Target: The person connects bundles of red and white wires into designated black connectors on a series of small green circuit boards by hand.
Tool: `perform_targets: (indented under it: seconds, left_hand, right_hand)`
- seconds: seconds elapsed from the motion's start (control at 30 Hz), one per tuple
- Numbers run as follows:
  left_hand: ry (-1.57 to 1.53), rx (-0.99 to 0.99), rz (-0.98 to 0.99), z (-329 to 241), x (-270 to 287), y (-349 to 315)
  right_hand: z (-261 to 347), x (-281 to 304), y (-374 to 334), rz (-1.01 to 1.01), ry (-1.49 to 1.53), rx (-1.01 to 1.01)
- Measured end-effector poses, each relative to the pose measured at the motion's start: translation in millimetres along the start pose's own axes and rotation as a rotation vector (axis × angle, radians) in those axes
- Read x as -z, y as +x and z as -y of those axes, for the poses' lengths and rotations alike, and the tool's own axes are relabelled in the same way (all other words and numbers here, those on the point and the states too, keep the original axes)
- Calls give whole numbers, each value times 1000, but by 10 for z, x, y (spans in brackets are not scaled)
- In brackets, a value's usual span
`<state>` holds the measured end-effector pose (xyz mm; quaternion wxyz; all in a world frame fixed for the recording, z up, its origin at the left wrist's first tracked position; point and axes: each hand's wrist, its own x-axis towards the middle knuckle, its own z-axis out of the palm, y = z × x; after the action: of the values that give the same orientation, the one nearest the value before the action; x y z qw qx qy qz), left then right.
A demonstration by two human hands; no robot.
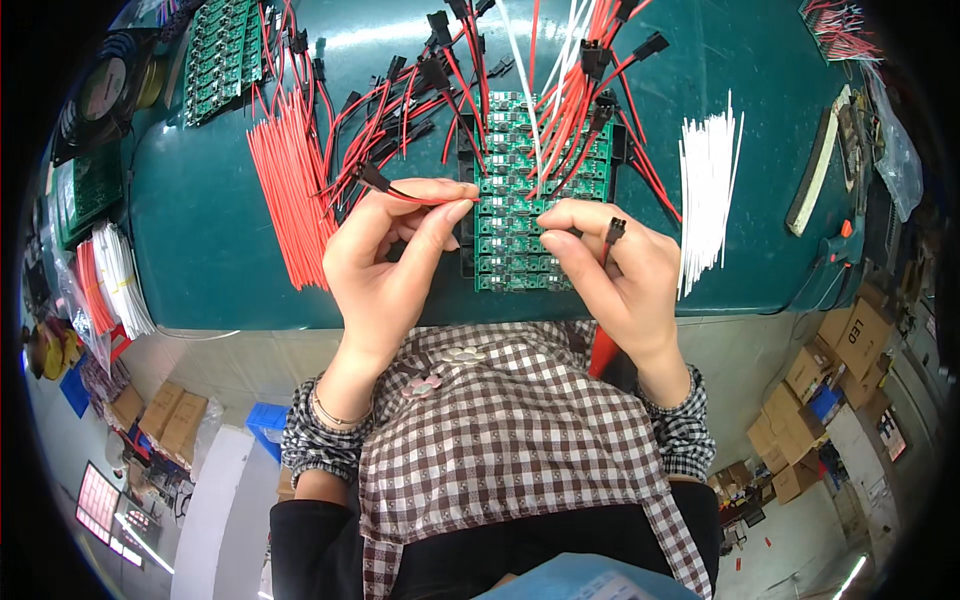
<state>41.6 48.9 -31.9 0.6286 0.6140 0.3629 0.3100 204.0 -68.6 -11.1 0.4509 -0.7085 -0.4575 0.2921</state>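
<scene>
My left hand (390, 245) is closed in a pinch on a red-and-black wire lead with a black plug (373, 177). Its fingertips are at the left edge of a green circuit board panel (505, 243). My right hand (615, 265) is also closed, thumb and forefinger together over the right part of the panel. A second wire lead with a small black plug (617, 229) shows between that hand's fingers; what its fingertips pinch is too small to make out. Several red and white wires stand up from the panel's upper rows, which sits in a black holder (466, 250).
Loose red-and-black plug leads (400, 105) lie left of the panel, beside a bundle of red wires (290, 190). White wires (708, 190) lie at the right. Another green board panel (222, 60) is at the far left, and an orange-handled tool (843, 240) at the right edge.
</scene>
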Motion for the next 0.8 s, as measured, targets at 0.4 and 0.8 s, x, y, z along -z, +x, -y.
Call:
perform_targets:
  seconds: [0.4, 0.8]
  left_hand:
    - [77, -72, 6, 7, -21, 26]
    - [337, -205, 43, -88, -15, 62]
  right_hand:
    - [-3, 9, 6, 0, -21, 25]
    - [1, -19, 4, -29, -22, -28]
